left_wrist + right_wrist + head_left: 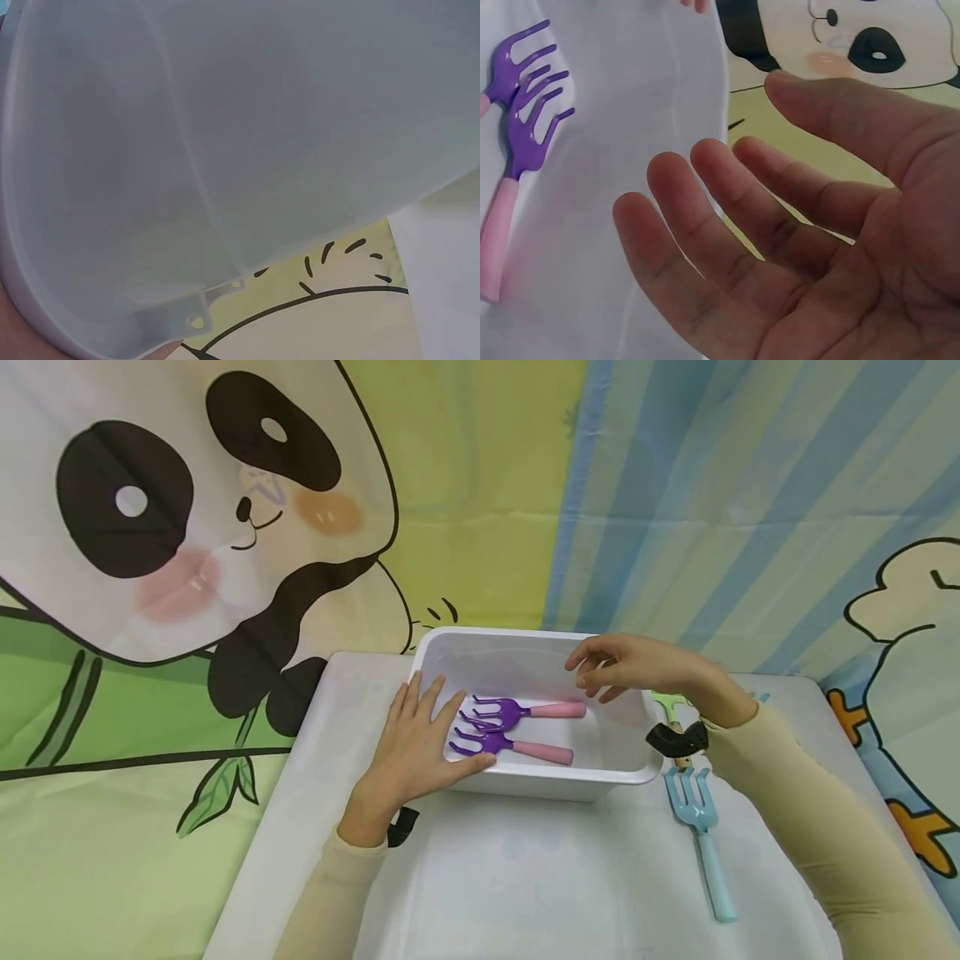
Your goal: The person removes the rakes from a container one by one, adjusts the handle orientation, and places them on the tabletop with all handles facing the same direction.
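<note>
A white plastic bin [637, 772] stands on the white table [525, 877]. Two purple rakes with pink handles lie inside it, one [525, 709] behind the other [510, 745]; the right wrist view shows them as well [517, 127]. My left hand [416, 747] rests flat, fingers straight, on the bin's left wall and rim. In the left wrist view the bin wall [225, 150] fills the picture. My right hand [622, 667] hovers over the bin's right side, fingers loosely bent, holding nothing; its empty palm [817, 247] shows in the right wrist view.
A light blue rake [701, 835] lies on the table right of the bin. A green tool [670, 704] is partly hidden behind my right wrist. A panda-print cloth [187, 527] hangs behind the table.
</note>
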A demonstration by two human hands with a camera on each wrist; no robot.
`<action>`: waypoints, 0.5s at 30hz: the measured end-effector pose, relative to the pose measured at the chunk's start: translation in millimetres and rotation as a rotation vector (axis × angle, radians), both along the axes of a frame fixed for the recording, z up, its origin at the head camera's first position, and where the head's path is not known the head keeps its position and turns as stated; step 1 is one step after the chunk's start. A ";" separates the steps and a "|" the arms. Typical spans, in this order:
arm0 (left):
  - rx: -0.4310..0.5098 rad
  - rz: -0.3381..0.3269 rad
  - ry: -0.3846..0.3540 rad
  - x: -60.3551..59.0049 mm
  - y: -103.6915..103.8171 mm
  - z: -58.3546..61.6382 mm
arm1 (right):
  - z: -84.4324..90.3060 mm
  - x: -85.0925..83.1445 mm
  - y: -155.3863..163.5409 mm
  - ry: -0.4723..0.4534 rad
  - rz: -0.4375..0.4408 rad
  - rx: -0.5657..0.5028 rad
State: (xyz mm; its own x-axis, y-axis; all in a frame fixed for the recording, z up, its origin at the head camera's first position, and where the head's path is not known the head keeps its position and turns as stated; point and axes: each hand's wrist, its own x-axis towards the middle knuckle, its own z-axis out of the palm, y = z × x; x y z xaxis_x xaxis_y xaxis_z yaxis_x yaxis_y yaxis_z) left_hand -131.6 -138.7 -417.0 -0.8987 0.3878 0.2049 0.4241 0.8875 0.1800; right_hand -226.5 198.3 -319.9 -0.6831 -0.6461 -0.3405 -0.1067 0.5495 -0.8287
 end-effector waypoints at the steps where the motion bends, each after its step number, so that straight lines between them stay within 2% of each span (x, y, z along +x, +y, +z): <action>1: -0.001 0.002 -0.003 0.2 -0.4 0.0 | -2.2 -3.9 -6.3 0.000 0.022 0.010; 7: -0.003 0.010 -0.026 -0.3 -1.2 0.9 | -21.1 -24.4 -41.7 -0.004 0.136 0.067; 15: -0.009 0.010 -0.018 -0.5 -1.1 -0.5 | -57.4 -54.6 -64.8 -0.146 0.128 0.043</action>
